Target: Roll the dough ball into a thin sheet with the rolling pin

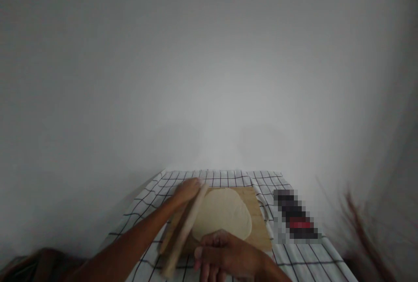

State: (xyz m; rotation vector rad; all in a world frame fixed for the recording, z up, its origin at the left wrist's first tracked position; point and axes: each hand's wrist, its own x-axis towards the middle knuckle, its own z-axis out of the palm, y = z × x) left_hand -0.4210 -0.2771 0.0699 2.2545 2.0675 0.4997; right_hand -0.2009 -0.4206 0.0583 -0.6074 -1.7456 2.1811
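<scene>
A pale rolling pin (186, 229) slants across the left part of a wooden board (263, 229), blurred by motion along its near end. My left hand (187, 190) is closed at the pin's far end, fingers partly hidden. Flat on the board, right of the pin, lies a rolled-out sheet of dough (224, 212), roughly round. In front of the dough's near edge is my right hand (224, 253), its fingers curled and thumb close to the forefinger. Whether anything is inside that grip is hidden. The pin's near end lies left of this hand, apart from it.
A white cloth with a dark check (307, 256) covers the table. To the right of the board lies a pixelated dark object with a red patch (295, 219). Brown, blurred twigs (362, 229) stand beyond the table's right edge. A plain wall (209, 77) rises behind.
</scene>
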